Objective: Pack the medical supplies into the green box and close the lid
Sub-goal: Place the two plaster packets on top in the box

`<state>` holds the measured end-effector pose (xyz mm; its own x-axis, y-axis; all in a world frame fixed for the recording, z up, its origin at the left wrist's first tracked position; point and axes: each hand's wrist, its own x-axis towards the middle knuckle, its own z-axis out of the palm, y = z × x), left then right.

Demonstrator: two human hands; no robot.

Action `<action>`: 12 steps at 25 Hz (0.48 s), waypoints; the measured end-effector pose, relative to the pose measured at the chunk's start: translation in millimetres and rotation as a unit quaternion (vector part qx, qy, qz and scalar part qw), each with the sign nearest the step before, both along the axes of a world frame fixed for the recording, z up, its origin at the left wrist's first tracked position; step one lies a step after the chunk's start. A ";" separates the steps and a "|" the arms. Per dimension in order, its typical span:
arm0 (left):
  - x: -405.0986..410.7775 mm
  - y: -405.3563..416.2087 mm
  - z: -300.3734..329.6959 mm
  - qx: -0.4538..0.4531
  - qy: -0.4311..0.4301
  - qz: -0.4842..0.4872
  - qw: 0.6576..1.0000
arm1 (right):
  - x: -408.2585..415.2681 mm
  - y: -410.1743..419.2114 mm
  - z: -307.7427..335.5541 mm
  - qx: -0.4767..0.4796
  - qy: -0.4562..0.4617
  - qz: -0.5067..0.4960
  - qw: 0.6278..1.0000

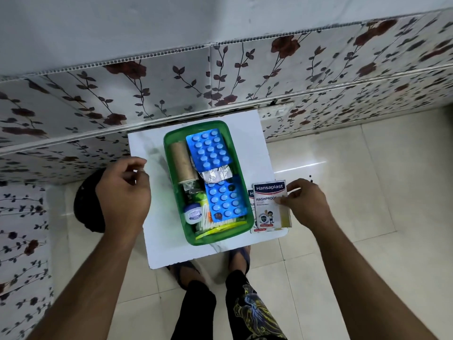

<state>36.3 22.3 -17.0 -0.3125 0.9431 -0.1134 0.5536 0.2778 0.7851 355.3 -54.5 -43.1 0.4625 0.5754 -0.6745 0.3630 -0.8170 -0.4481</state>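
Note:
The green box [169,153] stands open in the middle of a small white table [144,148]. It holds two blue blister packs [209,149], a tan bandage roll [181,161], a small white jar [194,213], cotton swabs and a yellow packet. To its right lies a Hansaplast plaster box [268,207] on top of another like it. My right hand [306,204] pinches the upper plaster box at its right edge. Left of the green box, my left hand [125,192] hovers with its fingers loosely curled, holding nothing. No lid is in view.
A dark round object [84,204] sits on the floor under my left hand. The table stands against a flower-patterned wall [220,77]. My sandalled feet [186,268] are at the table's near edge, on a glossy cream tile floor.

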 end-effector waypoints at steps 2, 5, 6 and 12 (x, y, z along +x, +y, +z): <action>14.7 3.9 24.6 0.052 -0.012 -0.010 0.999 | 10.0 5.6 25.7 0.067 0.066 -0.057 0.994; 65.1 4.5 62.5 -0.040 -0.104 -0.159 0.981 | 7.8 18.5 75.3 0.178 0.185 -0.114 0.960; 82.9 3.5 70.4 -0.118 -0.146 -0.217 0.958 | 1.6 23.4 87.2 0.195 0.215 -0.093 0.952; 86.7 14.9 69.2 -0.168 -0.216 -0.121 0.954 | -10.5 32.5 63.2 0.176 0.188 -0.081 0.963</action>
<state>122.9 37.2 52.2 0.0535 0.8698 -0.4905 0.2782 0.4588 0.8439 344.8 -22.0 20.1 0.3260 0.7400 -0.5883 0.0015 -0.6227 -0.7825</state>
